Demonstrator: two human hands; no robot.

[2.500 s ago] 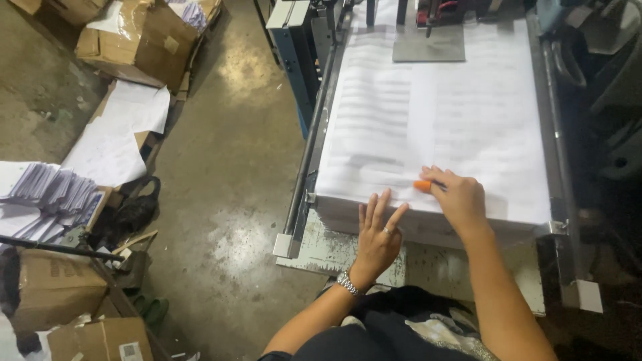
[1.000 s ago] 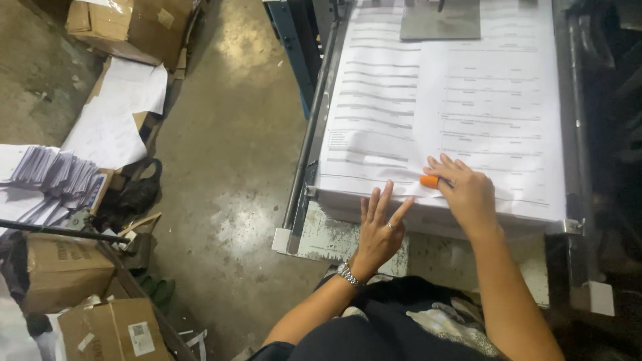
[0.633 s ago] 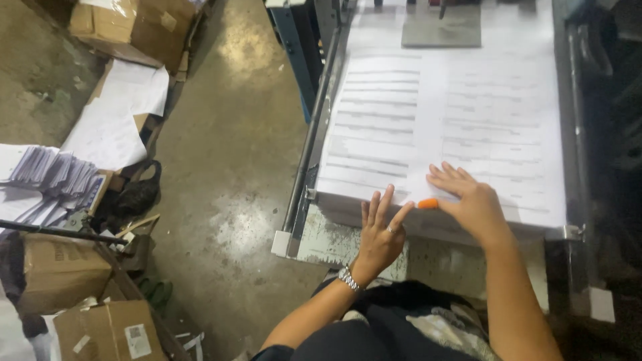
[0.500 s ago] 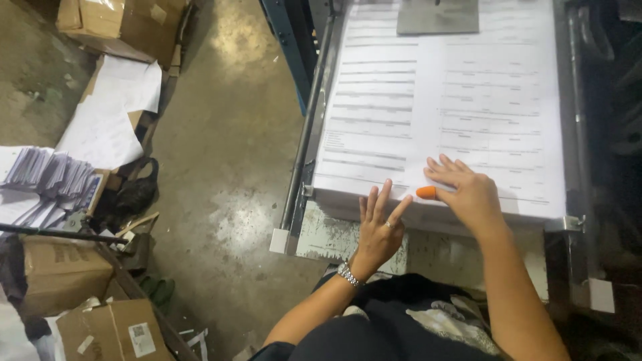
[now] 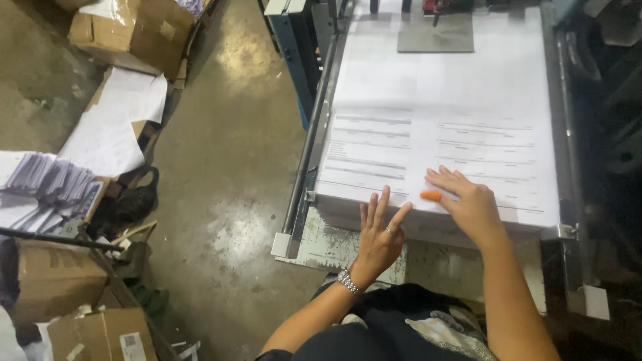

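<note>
A thick stack of printed white sheets (image 5: 441,134) lies on a metal machine bed (image 5: 314,241). My right hand (image 5: 468,204) rests flat on the top sheet near the stack's front edge, fingers spread, with an orange rubber tip (image 5: 431,196) on the thumb. My left hand (image 5: 381,234) presses with open fingers against the front face of the stack, just left of the right hand. It wears a ring, and a metal watch (image 5: 348,282) sits on the wrist. Neither hand holds anything.
A grey metal plate (image 5: 435,32) lies on the far end of the stack. Dark machine parts (image 5: 608,120) flank the right side. On the concrete floor (image 5: 227,174) at left are cardboard boxes (image 5: 134,30), loose white sheets (image 5: 110,130), fanned paper bundles (image 5: 47,184) and a black bag (image 5: 130,200).
The view shifted, showing more of the stack's blank far part. My right hand has slid slightly back and forth along the front edge; my left hand stays against the stack's face.
</note>
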